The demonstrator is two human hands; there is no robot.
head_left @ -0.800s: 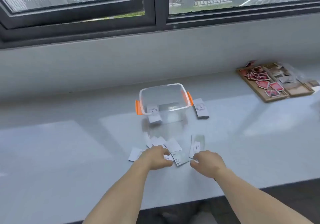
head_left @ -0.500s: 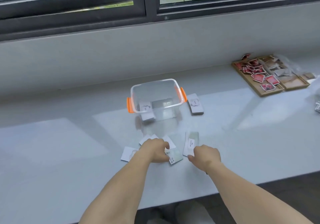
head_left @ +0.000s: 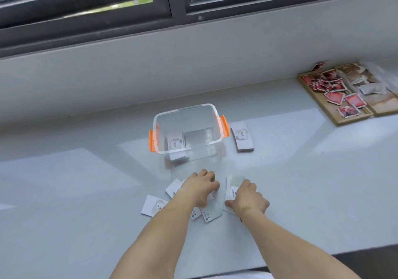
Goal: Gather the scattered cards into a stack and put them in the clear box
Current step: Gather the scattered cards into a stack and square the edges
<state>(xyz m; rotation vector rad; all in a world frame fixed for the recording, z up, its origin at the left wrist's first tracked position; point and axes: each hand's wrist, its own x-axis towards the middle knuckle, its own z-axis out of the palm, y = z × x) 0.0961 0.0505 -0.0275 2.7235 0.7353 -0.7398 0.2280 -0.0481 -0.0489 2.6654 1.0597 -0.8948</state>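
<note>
Now my left hand [head_left: 201,189] lies curled, palm down, on the scattered cards [head_left: 212,213], pressing rather than gripping, while my right hand [head_left: 247,199] pinches the edge of a card just beside it. I should sweep both inward, squaring the edges before lifting. Beyond my knuckles, the clear box [head_left: 187,131] waits, one card stack [head_left: 242,137] to its right.

daylight from window [head_left: 86,2] | bright patches on counter [head_left: 64,192] | soft focus | edges bowed
</note>
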